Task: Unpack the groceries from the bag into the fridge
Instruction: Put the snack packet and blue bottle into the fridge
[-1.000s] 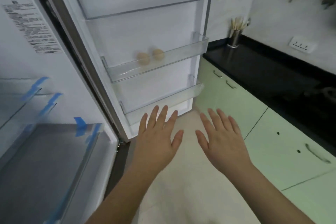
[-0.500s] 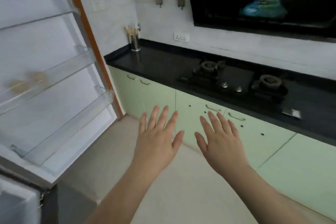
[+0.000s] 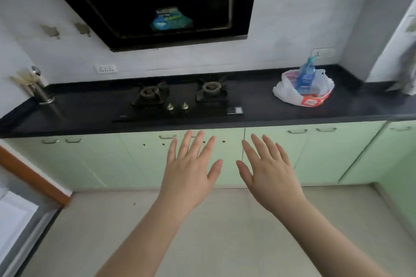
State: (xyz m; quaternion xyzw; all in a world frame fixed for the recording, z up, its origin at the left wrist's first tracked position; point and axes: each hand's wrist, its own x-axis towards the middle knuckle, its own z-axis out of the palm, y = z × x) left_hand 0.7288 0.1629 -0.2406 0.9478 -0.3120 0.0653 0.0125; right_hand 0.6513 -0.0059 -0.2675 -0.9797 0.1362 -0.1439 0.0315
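Crinkled plastic bag (image 3: 301, 91) on glossy black counter (image 3: 258, 105); left hand (image 3: 191, 171), right hand (image 3: 270, 171) spread flat, empty.

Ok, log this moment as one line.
left hand open, empty | right hand open, empty | bag on counter, unpacking not begun

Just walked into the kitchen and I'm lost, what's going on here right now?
A person faces the black countertop with both hands out in front, fingers spread, holding nothing: left hand, right hand. The grocery bag sits on the counter to the right of the gas stove, with a blue package sticking up out of it. Neither hand touches the bag. Only a corner of the fridge shows at lower left.
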